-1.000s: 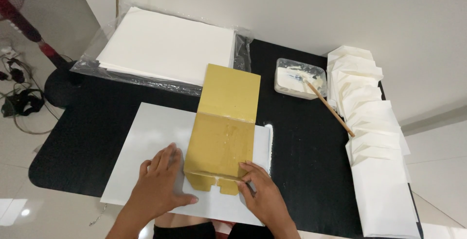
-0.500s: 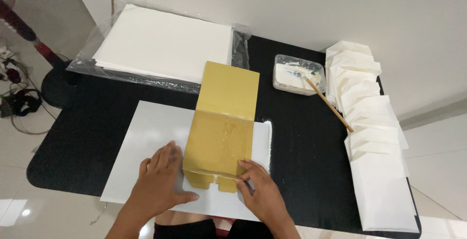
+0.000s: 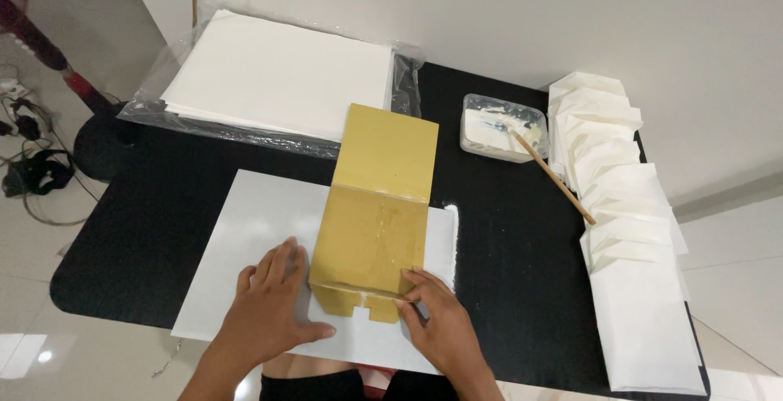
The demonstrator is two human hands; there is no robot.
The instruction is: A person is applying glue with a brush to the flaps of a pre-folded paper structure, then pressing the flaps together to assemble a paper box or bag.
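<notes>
A: Template (image 3: 377,223), gold card, centre frame, laid on white sheet (image 3: 245,262). Hands?

B: Left hand (image 3: 273,307) flat, pressed on sheet; right hand (image 3: 436,319) flat, fingertips on template's lower edge. Alignment step judged; steady hold needed.

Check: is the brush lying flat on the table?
No, the brush leans with its head in the tray of white paste.

Black table (image 3: 522,287) under a white paper sheet (image 3: 253,246), gold cardboard template (image 3: 377,221) laid across it. Left hand (image 3: 273,307) flat on the sheet beside the template; right hand (image 3: 436,323) pressing its near notched edge. Behind: bagged paper stack (image 3: 277,70), glue tub (image 3: 499,128) with brush (image 3: 555,177), row of folded white bags (image 3: 628,230) at right.
</notes>
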